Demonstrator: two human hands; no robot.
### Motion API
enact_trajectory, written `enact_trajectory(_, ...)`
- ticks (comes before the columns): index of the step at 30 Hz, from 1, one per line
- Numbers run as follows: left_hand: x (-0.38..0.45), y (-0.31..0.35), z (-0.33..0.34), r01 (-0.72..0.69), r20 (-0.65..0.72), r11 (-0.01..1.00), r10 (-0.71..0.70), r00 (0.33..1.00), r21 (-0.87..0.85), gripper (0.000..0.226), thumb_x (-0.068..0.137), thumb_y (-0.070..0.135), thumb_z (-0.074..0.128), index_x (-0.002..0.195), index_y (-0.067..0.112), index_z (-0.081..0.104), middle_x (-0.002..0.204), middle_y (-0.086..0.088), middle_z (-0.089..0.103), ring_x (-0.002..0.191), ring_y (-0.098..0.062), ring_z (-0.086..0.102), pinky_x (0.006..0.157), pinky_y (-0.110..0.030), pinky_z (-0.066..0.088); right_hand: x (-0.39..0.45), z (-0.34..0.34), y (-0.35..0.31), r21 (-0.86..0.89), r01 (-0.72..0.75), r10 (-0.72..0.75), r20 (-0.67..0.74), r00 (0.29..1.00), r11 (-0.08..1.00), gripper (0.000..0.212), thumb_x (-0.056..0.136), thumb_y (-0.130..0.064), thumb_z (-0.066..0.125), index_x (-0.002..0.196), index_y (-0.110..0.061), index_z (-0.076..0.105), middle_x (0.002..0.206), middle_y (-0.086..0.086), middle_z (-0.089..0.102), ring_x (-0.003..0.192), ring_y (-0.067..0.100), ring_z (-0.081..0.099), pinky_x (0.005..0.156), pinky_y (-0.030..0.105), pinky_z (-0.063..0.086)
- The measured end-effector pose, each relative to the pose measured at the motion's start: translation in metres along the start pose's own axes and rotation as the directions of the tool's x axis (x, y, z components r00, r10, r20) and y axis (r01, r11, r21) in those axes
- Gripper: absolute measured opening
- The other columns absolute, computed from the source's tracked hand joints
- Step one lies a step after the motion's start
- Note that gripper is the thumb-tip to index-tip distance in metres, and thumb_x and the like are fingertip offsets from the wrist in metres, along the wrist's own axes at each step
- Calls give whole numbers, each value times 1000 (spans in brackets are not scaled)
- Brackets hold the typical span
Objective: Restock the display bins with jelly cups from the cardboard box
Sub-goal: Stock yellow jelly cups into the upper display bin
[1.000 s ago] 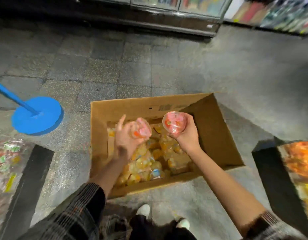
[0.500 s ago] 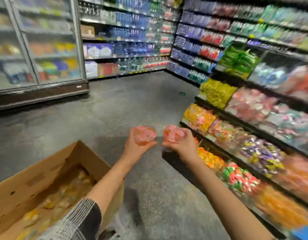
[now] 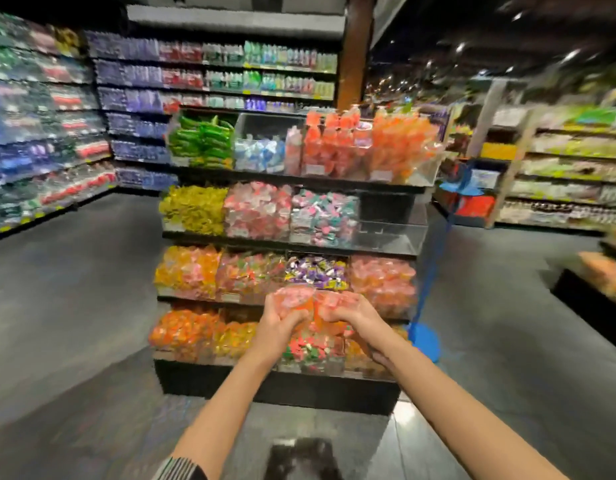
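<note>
Left hand (image 3: 277,322), right hand (image 3: 348,315) each grip jelly cups (image 3: 294,299) (blurred) before display bins (image 3: 382,285)

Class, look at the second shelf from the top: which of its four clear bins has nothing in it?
The rightmost bin. The other three hold yellow, pink and pink-teal sweets; this one shows only clear walls.

My two forearms, seen from my head-worn camera. Both arms are bare from the lower edge of the view up to the wrists. My left hand (image 3: 277,323) and my right hand (image 3: 351,315) wear no gloves, and no rings, watch or bracelet can be made out on them through the motion blur. At my left elbow, a pushed-up sleeve cuff (image 3: 180,468) shows: dark fabric with fine pale stripes, gathered in folds. My right arm shows no sleeve within view.
</note>
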State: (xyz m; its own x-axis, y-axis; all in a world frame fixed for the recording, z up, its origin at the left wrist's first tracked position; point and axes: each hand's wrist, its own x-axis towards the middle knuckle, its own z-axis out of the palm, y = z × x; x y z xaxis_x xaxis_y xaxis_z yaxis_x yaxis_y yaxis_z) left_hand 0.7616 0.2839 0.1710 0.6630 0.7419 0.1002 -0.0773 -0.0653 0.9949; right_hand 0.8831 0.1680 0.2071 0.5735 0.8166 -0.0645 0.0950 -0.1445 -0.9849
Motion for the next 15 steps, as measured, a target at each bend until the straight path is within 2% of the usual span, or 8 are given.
enact_trajectory(1,10,-5,17,6,30,999,-7,1000,41,39,80,20,72,106,28,44,102,8,58,98,-11,58,93,-34,48,4,-19,6,-25,-11,10,-40,999,1000,42,60,-18,76,100,-9,69,87,-1,72,80,10,68,67,20,52)
enact_trajectory(3,31,-10,47,-3,82,995,-5,997,100,44,78,27,77,106,30,44,102,10,60,95,-7,59,88,-31,50,18,-53,18,-70,-7,-3,-135,991,998,68,50,-30,82,111,-7,62,100,3,70,94,17,67,79,27,54)
enact_trajectory(5,56,-15,71,-10,96,991,-3,995,132,55,70,31,83,110,27,45,101,11,61,94,-5,60,82,-23,49,34,-81,28,-111,-38,9,-247,969,993,63,57,-21,87,109,-11,52,101,-4,62,97,15,61,79,20,49)
enact_trajectory(7,82,-23,92,-4,111,988,-13,994,156,66,61,37,87,111,24,47,103,9,65,96,-9,64,87,-29,51,49,-104,37,-170,-74,11,-344,939,983,64,62,-8,87,110,-15,46,98,-7,54,96,11,53,75,17,42)
enact_trajectory(12,161,-62,143,6,130,974,-36,991,228,65,57,18,91,106,25,49,104,2,66,96,-15,66,86,-35,54,106,-162,71,-289,-195,34,-481,876,937,81,59,-22,90,125,-14,42,112,-1,53,109,21,54,86,28,43)
enact_trajectory(15,203,-83,174,-29,153,952,-19,988,303,68,58,13,88,110,22,45,106,2,59,102,-20,61,81,-27,48,148,-193,83,-293,-266,79,-523,849,918,85,57,-31,87,128,-17,43,115,1,56,109,23,55,86,31,44)
